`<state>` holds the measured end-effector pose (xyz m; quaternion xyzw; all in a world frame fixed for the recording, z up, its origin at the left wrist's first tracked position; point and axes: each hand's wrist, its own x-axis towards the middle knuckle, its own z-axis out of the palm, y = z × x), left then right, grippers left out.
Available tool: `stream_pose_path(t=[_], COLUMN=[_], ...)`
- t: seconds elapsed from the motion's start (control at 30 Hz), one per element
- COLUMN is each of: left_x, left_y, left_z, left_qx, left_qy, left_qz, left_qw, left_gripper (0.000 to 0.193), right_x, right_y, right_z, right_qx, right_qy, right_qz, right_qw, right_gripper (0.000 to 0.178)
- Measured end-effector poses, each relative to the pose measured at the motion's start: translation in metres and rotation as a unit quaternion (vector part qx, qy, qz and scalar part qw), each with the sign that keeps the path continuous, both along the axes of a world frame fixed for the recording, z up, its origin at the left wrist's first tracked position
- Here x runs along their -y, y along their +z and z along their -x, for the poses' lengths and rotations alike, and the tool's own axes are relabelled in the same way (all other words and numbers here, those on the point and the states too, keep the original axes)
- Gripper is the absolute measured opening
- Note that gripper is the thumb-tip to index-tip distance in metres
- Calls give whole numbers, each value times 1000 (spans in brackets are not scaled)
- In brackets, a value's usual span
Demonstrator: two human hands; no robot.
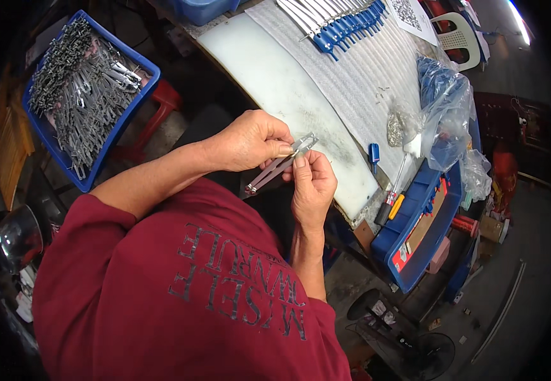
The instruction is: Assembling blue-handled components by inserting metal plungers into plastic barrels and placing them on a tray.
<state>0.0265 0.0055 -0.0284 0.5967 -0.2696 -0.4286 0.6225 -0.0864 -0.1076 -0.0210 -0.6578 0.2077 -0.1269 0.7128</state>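
Observation:
Both hands hold a slim metal part (pixel 274 171) with two long, narrow arms, in front of the dark red shirt. My left hand (pixel 254 141) pinches it near its upper end, thumb and bent fingers pressed together. From the other side my right hand (pixel 313 183) grips it with the thumb on top, just below the flat tip. The part slants from upper right to lower left, and fingers hide some of its middle. Beside the hands lies a white board (pixel 282 79) with dark smudges. A small blue plastic piece (pixel 374 155) rests farther right.
A blue bin (pixel 150 68) of metal parts stands left, near a red stool (pixel 165 96). Blue-handled metal tools (pixel 345 28) lie in a row on foam sheet (pixel 358 82). Right are a screwdriver (pixel 390 202), clear bag (pixel 444 108) and blue tray (pixel 409 276). A fan (pixel 431 352) stands lower right.

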Motion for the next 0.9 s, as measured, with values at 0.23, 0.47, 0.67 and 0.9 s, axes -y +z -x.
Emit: stream_pose_path(t=[0.23, 0.47, 0.67, 0.9], left_x=[2, 2, -1, -4], left_y=[-3, 1, 3, 4], left_z=[5, 3, 2, 2], left_qx=[3, -6, -8, 7], left_qy=[34, 28, 8, -22], left_qz=[2, 0, 1, -13], left_qw=[999, 1000, 1000, 1000], left_gripper=[14, 14, 13, 12], right_x=[-1, 1, 5, 14], right_y=[-1, -1, 1, 5], right_z=[1, 1, 2, 0], right_qx=[-13, 5, 0, -23], right_qy=[-1, 0, 12, 41], right_qz=[15, -16, -37, -3], right_qw=[1000, 1000, 999, 999], right_gripper=[14, 15, 16, 17])
